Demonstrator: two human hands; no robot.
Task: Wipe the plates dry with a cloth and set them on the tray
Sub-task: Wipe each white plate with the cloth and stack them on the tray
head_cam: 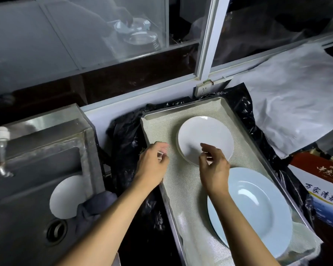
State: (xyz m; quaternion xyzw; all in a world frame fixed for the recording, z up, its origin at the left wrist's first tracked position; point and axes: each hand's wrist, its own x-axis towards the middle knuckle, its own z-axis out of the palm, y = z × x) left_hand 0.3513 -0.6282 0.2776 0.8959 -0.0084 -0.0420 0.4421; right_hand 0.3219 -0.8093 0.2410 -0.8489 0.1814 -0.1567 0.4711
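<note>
Centre frame: small white plate (205, 140) lies on the lined tray (258, 135). Right hand (213, 166) (fingers loosely curled, holding nothing) hovers over its near rim; left hand (152, 164), equally empty, is just left of it.

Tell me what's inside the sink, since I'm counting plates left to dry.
One white plate leans in the sink, a dark cloth covering its right edge. Anything beneath them is hidden.

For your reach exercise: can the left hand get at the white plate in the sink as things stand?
Probably yes: the left hand holds nothing, and the white plate lies uncovered in the sink, the grey cloth only overlapping its edge.
</note>
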